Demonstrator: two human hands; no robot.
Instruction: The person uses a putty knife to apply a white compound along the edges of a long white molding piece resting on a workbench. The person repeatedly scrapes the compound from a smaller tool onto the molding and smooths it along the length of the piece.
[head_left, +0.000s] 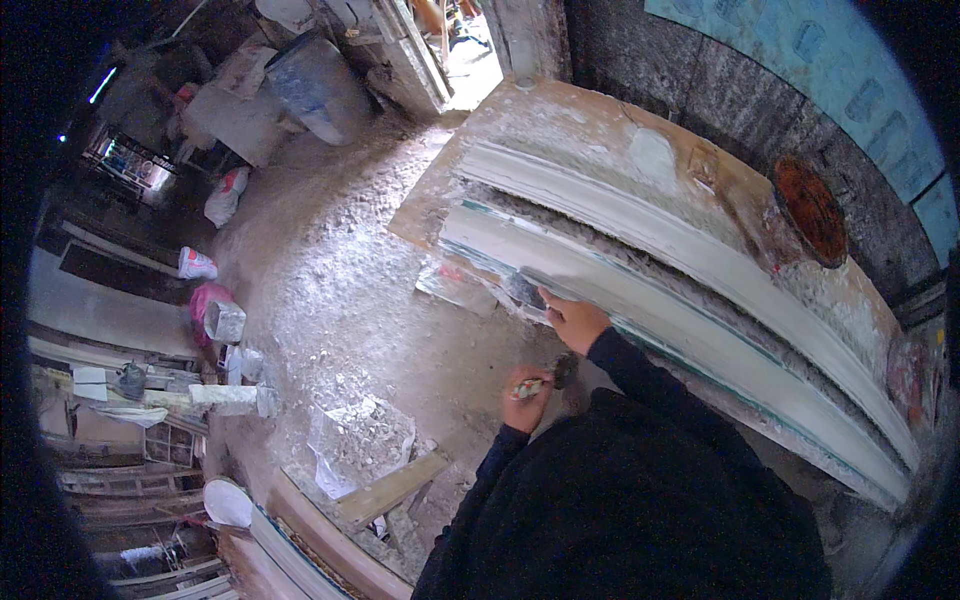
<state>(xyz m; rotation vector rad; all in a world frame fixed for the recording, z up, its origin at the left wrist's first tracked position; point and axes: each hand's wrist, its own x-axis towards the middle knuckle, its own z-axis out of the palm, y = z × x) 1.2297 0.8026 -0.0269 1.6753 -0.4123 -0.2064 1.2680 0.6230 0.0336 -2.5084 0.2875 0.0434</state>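
My right hand (578,322) is closed on a flat grey scraper (524,288) and rests it on the near edge of a long white plaster moulding (600,285), towards its left end. Green strips run along that moulding's sides. Lower down and closer to my body, my left hand (527,402) is wrapped round the pale handle of a tool with a dark, broad end (565,371); its exact kind is unclear. Behind the first piece lies a second white moulding (640,232), parallel to it, on a plaster-smeared board (590,115).
A rust-brown round pan (810,210) leans at the board's far side. Rubble on a white sheet (365,440) and a wooden plank (395,490) lie on the dusty floor at left. Further off are a white bucket (197,263) and a blue barrel (320,90).
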